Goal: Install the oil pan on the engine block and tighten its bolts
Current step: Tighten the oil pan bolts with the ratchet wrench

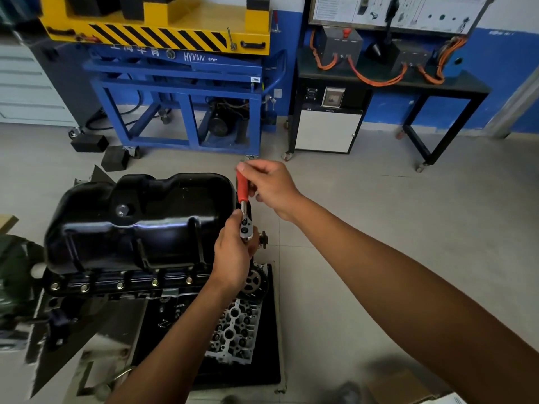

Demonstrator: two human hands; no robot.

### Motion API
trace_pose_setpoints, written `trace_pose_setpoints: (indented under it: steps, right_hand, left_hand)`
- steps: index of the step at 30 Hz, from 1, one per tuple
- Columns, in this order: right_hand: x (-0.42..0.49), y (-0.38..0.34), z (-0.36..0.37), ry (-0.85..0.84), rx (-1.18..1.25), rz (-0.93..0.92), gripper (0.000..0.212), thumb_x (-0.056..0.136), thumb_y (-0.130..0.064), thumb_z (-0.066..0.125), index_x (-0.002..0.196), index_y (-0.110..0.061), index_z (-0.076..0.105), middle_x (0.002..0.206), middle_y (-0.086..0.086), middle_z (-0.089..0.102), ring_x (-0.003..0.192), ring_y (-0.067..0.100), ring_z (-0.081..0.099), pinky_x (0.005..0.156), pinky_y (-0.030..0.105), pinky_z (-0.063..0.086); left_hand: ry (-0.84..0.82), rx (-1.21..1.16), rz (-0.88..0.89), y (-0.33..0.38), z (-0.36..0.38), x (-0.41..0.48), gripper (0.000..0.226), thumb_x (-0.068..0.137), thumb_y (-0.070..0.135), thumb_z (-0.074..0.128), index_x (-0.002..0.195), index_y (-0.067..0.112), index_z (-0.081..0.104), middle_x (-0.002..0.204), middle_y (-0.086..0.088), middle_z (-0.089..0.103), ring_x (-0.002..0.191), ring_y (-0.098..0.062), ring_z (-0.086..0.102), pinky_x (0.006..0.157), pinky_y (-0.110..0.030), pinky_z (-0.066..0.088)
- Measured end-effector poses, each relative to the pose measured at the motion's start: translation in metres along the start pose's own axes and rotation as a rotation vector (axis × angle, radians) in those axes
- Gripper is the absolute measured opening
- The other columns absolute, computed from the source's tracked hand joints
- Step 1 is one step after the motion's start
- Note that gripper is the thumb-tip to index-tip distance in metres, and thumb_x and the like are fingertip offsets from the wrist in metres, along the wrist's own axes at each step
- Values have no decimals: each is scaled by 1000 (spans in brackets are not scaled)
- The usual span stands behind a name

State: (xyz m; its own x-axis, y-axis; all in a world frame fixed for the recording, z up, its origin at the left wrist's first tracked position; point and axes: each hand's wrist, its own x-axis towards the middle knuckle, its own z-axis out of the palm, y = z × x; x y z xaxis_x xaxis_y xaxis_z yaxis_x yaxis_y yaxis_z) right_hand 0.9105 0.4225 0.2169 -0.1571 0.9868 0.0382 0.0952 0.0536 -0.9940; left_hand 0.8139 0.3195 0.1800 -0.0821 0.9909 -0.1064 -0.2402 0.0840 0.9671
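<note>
- On a grey workshop floor, a glossy black pressed-steel oil pan (140, 223) was pictured seated on a dark engine block (175, 304), its flange lying along the block's near edge.
- A row of bright hex bolts (120, 285) was seen already placed along that near flange; how tight they were could not be told.
- A chrome ratchet wrench with a red handle (243, 205) was held at the pan's right end, its long axis running from the head, nearer the camera, away towards the handle tip.
- The left hand (233, 249) was wrapped round the chrome head, fingers curled about it; the fastener beneath was hidden by the hand.
- The right hand (271, 188) was clamped on the far end of the red handle, fingers closed around it.
- The step was judged to be the tightening of a bolt at the pan's right end: the left hand, nearer the fastener, was placed to steady the head, while the swing would have to be supplied by the right, across the handle's length.
- A toothed metal sprocket (253, 279) was visible just beside the left wrist.
</note>
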Motion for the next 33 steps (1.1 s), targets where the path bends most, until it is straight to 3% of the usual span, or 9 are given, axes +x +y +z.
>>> trace_pose_setpoints:
  steps: [5,6,7,8,10,12,19,27,33]
  right_hand:
    - [-19,10,-23,88,141,52,13,99,-20,60,93,-10,66,61,-2,54,52,11,51,47,23,37]
    - [-27,13,-30,113,184,59,13,100,-19,60,90,-11,64,59,-3,52,51,11,50,47,22,36]
    - [-35,15,-36,138,222,61,14,100,-18,59,87,-12,62,57,-4,51,50,11,50,47,22,36]
    - [-45,18,-42,164,253,62,15,100,-18,59,85,-13,60,56,-4,49,50,11,49,47,22,36]
    - [-67,22,-51,219,299,65,17,99,-16,60,83,-14,57,55,-3,47,49,12,47,48,23,35]
    - [-90,26,-58,270,338,55,18,97,-15,62,81,-14,55,54,-2,44,48,14,44,48,25,33]
    - [-167,31,-52,296,329,-18,29,83,-29,74,65,-24,52,51,-2,45,46,12,42,46,21,35]
    - [-210,39,-13,105,436,41,31,77,-29,76,64,-28,48,53,0,44,45,13,40,48,19,38]
    - [-186,41,-36,134,511,93,32,82,-20,76,65,-24,49,58,10,42,45,14,36,45,21,32]
  left_hand:
    - [-29,-39,-9,0,-3,0,41,89,47,43,57,26,58,53,-3,38,45,-15,31,55,-30,29]
    - [-19,-52,-10,0,-3,-1,49,89,47,44,76,7,69,60,-17,40,45,-23,33,56,-30,33]
    - [2,-59,-22,0,-3,-1,66,88,47,45,100,-15,62,67,-25,38,46,-26,37,56,-28,36]
    - [20,-60,-41,-1,-4,-1,74,87,49,46,106,-23,53,66,-20,39,44,-20,40,56,-28,37]
    - [31,-52,-11,-1,-3,-3,59,87,52,47,69,0,65,56,1,41,44,-8,39,56,-32,32]
    - [5,10,23,0,-1,-6,56,92,54,42,44,26,51,47,8,40,44,-7,36,56,-34,28]
    - [115,86,95,0,8,-6,48,94,47,52,66,8,50,50,5,31,47,-9,26,48,-25,26]
    - [90,117,106,6,9,2,53,103,29,48,54,13,37,45,8,31,42,-6,28,43,-15,30]
    - [-34,64,34,9,-6,-2,54,104,27,46,50,19,48,52,2,39,49,-8,37,48,-15,36]
